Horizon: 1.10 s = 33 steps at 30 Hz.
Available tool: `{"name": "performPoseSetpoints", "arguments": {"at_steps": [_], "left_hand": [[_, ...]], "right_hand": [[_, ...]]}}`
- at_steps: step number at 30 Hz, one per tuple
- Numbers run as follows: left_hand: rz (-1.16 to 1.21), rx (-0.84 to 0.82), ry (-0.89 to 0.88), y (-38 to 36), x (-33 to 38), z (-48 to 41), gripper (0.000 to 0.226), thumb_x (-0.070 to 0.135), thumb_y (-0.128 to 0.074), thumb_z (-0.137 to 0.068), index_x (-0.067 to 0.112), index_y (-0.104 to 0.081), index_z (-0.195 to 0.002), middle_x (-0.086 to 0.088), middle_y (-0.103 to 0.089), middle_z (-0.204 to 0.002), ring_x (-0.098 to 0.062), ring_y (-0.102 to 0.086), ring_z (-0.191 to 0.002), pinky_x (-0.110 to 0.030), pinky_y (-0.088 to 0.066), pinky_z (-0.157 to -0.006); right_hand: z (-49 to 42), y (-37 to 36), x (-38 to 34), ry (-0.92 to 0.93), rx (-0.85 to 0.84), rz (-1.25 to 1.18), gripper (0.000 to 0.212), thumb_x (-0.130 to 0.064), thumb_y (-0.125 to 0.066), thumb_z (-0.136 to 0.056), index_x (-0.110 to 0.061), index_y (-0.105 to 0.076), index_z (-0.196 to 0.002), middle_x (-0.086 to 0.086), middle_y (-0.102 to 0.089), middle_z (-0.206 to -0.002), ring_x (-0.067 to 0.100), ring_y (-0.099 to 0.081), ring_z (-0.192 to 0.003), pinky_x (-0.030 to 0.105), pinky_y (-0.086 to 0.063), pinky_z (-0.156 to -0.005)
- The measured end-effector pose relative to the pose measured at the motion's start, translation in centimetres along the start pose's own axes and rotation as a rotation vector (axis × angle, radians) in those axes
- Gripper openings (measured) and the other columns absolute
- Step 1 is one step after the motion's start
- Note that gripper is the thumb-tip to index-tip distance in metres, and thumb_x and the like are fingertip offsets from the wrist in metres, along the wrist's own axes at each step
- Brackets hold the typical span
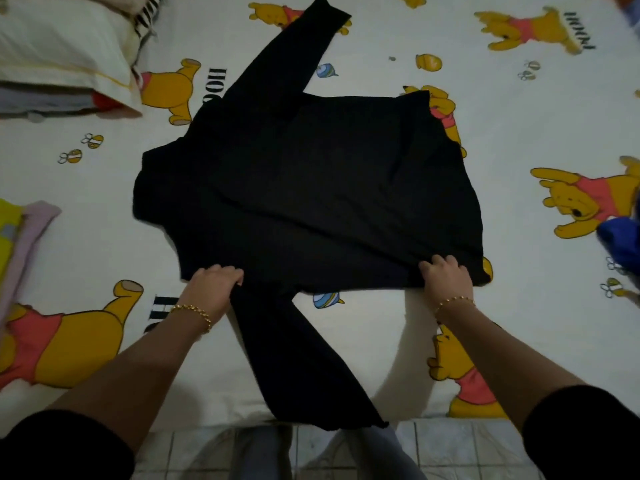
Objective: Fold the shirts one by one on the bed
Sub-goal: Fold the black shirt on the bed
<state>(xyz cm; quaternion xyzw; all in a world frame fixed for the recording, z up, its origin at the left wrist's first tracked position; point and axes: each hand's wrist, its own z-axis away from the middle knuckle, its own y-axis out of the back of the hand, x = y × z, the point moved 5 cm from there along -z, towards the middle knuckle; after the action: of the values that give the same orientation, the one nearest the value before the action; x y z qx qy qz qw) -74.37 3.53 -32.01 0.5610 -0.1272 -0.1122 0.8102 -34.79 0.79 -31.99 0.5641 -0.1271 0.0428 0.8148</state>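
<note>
Faced a black shirt (pixel 311 174) spread across the bed (pixel 381 36), neck to the left and hem to the right. Saw the far sleeve (pixel 287 53) running away up the sheet and the near sleeve (pixel 294 358) trailing over the bed's edge toward the floor.

Judged the step in hand to be the first lengthwise fold, bringing the near side over onto the body. Called for lifting both ends together and holding the edge taut between them, so that the fold line ran straight from shoulder to hem. Called also for carrying the near sleeve up with the side rather than leaving it to dangle. Looked wise to flatten the slanting crease across the body first, since it could get trapped under the fold.

Had the left hand (pixel 216 278) at the shoulder where the near sleeve begins, its fingers (pixel 232 271) curled down and closed over a bunch of cloth. Had the right hand (pixel 446 275) at the near hem corner, its fingers (pixel 436 263) bent knuckles-up and pinching the edge. Gripped nothing else with either.

Noted a pillow (pixel 59 46) far left, folded clothes (pixel 20 244) at the left edge and a blue garment (pixel 620 237) at the right.
</note>
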Motion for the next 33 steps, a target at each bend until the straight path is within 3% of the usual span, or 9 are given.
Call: {"name": "performPoseSetpoints", "arguments": {"at_steps": [4, 8, 11, 15, 19, 23, 27, 33], "left_hand": [[0.094, -0.018, -0.012, -0.6, 1.0, 1.1, 0.023, 0.004, -0.055, -0.077, 0.022, -0.049, -0.088, 0.004, -0.055, -0.092, -0.021, -0.052, -0.093, -0.029, -0.031, -0.075], [0.109, 0.062, -0.034, -0.3, 0.9, 2.1, 0.046, -0.004, -0.064, -0.058, 0.021, -0.050, -0.093, 0.004, -0.047, -0.095, -0.020, -0.049, -0.088, -0.033, -0.040, -0.072], [0.102, 0.084, -0.030, 0.0, 0.8, 1.8, 0.032, -0.004, -0.065, -0.062, 0.018, -0.054, -0.083, 0.002, -0.053, -0.084, -0.024, -0.054, -0.081, -0.033, -0.039, -0.066], [0.206, -0.046, 0.092, -0.3, 0.0, 1.7, 0.019, 0.008, -0.060, -0.077, 0.026, -0.063, -0.084, -0.001, -0.066, -0.085, -0.023, -0.060, -0.081, -0.030, -0.047, -0.070], [0.278, -0.225, 0.168, -0.6, -0.9, 2.5, 0.030, 0.008, -0.053, -0.082, 0.027, -0.068, -0.102, -0.006, -0.067, -0.094, -0.024, -0.062, -0.087, -0.032, -0.052, -0.079], [0.399, -0.081, 0.199, 1.9, -1.1, 1.0, 0.031, -0.005, -0.051, -0.076, 0.025, -0.054, -0.080, -0.007, -0.063, -0.087, -0.024, -0.059, -0.079, -0.033, -0.048, -0.069], [0.475, 0.118, 0.241, 4.3, -1.8, -2.5, 0.034, -0.014, -0.045, -0.071, 0.013, -0.054, -0.091, -0.012, -0.059, -0.095, -0.029, -0.055, -0.087, -0.035, -0.045, -0.077], [0.358, 0.227, 0.278, 6.2, -3.1, -8.3, 0.043, -0.015, -0.042, -0.071, 0.007, -0.056, -0.105, -0.017, -0.057, -0.108, -0.035, -0.052, -0.104, -0.046, -0.041, -0.093]], "right_hand": [[3.2, -1.5, 1.0, 0.070, -0.053, -0.031, 0.034, -0.016, -0.049, -0.093, -0.019, -0.044, -0.127, 0.006, -0.048, -0.120, 0.025, -0.044, -0.113, 0.036, -0.040, -0.093], [4.5, -1.9, 1.8, 0.059, 0.000, -0.103, 0.043, -0.014, -0.056, -0.087, -0.019, -0.040, -0.127, 0.004, -0.043, -0.122, 0.023, -0.041, -0.112, 0.035, -0.039, -0.095], [4.2, -1.2, 2.0, 0.106, 0.029, -0.147, 0.035, -0.013, -0.055, -0.089, -0.021, -0.045, -0.121, 0.002, -0.048, -0.119, 0.022, -0.044, -0.111, 0.034, -0.039, -0.094], [4.0, -0.8, 2.1, 0.112, -0.106, -0.146, 0.014, -0.010, -0.045, -0.091, -0.024, -0.048, -0.092, 0.001, -0.059, -0.105, 0.021, -0.052, -0.100, 0.032, -0.041, -0.087], [4.6, -0.9, 2.4, 0.088, -0.197, -0.141, 0.021, -0.011, -0.044, -0.092, -0.023, -0.055, -0.105, 0.002, -0.061, -0.108, 0.021, -0.055, -0.102, 0.033, -0.044, -0.090], [2.5, 0.8, 2.8, 0.056, -0.122, -0.135, 0.025, -0.017, -0.050, -0.091, -0.020, -0.053, -0.115, 0.003, -0.058, -0.112, 0.021, -0.052, -0.108, 0.035, -0.043, -0.093], [-1.5, 3.2, 2.8, 0.032, -0.009, -0.105, 0.031, -0.016, -0.050, -0.088, -0.018, -0.053, -0.119, 0.005, -0.056, -0.116, 0.025, -0.049, -0.112, 0.037, -0.041, -0.094], [-7.6, 5.4, 2.9, -0.040, 0.088, -0.086, 0.034, -0.015, -0.049, -0.088, -0.014, -0.052, -0.121, 0.010, -0.052, -0.120, 0.028, -0.045, -0.114, 0.040, -0.037, -0.095]]}}
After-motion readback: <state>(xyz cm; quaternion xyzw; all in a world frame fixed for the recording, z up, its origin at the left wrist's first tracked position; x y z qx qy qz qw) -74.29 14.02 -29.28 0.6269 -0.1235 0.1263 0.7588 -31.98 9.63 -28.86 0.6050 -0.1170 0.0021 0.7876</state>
